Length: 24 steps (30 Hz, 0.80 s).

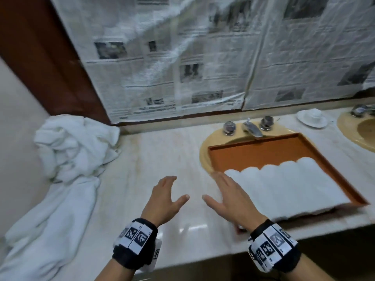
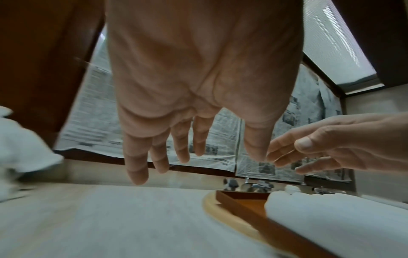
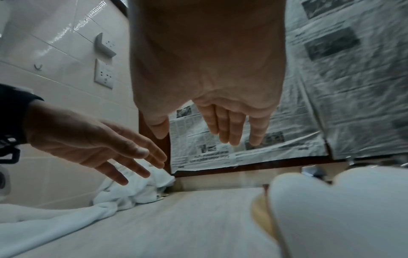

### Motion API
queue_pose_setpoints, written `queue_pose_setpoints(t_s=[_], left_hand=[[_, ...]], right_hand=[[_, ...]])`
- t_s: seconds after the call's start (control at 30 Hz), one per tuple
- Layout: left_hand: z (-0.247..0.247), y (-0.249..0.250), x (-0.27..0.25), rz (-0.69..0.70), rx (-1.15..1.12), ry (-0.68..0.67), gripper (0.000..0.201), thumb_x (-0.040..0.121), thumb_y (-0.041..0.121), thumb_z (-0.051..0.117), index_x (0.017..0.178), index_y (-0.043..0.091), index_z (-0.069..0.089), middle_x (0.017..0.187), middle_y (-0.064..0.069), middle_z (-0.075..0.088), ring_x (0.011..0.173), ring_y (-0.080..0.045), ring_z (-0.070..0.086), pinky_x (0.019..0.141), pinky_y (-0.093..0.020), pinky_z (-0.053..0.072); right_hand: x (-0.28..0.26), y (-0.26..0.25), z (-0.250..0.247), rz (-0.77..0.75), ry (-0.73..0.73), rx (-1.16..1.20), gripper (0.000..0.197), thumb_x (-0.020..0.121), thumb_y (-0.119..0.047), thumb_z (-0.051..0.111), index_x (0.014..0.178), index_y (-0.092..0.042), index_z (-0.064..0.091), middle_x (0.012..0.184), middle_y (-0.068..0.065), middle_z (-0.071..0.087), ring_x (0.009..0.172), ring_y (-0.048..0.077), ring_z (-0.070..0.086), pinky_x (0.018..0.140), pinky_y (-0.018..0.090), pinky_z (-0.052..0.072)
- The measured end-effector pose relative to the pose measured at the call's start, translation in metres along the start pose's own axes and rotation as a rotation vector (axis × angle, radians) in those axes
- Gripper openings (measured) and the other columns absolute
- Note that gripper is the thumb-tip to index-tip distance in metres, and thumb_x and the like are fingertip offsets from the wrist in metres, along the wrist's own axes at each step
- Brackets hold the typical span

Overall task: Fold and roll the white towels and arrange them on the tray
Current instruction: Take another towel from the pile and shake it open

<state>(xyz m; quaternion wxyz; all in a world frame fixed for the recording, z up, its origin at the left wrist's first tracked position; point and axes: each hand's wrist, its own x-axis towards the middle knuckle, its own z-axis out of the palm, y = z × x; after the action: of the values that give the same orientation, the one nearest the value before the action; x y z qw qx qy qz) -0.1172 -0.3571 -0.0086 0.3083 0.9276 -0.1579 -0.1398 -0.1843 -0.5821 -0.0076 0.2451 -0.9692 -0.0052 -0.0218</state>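
A pale marble vanity counter runs beneath a mirror wall covered with taped-up newspaper sheets, with a brown wooden panel at the far left. Both hands hover over the bare middle of the counter, palms down and holding nothing. The left hand has its fingers straight and loosely spread, thumb pointing toward the other hand; the wrist views show it clear of the surface. The right hand is likewise spread flat, its outer edge just beside the nearest roll, though whether it touches the cloth cannot be told. Each wrist wears a black band with printed square markers. To the right of the right hand an orange-brown tray lies across a yellowish sink basin, and a row of rolled white towels lies side by side in the tray's near half, the far half showing bare tray floor. Beyond the tray stand a chrome tap and two knobs. Well to the left of the left hand a heap of loose white towels is piled in the corner, one trailing toward the counter's near edge. Far right sit a white cup on a saucer and part of a second basin.
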Motion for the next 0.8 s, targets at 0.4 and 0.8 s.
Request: queue_pose_setpoints(t_s=[0.4, 0.8], left_hand=[[-0.088, -0.201, -0.085, -0.347, 0.204, 0.149, 0.074, 0.090, 0.048, 0.064, 0.151, 0.020, 0.034, 0.157, 0.000, 0.030, 0.140, -0.025, 0.032, 0.111, -0.041, 0.036], [-0.123, -0.306, -0.104, -0.501, 0.329, 0.182, 0.014, 0.088, 0.038, 0.065, 0.100, 0.031, 0.068, 0.112, 0.006, 0.059, 0.103, -0.023, 0.059, 0.085, -0.039, 0.048]], right_hand=[[0.051, -0.162, 0.125, -0.155, -0.264, 0.042, 0.075, 0.096, -0.058, 0.047, 0.156, -0.020, 0.024, 0.161, -0.004, 0.025, 0.147, 0.011, 0.023, 0.117, 0.027, 0.022], [0.111, -0.263, 0.238, -0.424, -0.564, -0.018, 0.075, 0.092, -0.051, 0.059, 0.152, -0.016, 0.031, 0.155, 0.003, 0.034, 0.135, 0.023, 0.037, 0.106, 0.036, 0.037]])
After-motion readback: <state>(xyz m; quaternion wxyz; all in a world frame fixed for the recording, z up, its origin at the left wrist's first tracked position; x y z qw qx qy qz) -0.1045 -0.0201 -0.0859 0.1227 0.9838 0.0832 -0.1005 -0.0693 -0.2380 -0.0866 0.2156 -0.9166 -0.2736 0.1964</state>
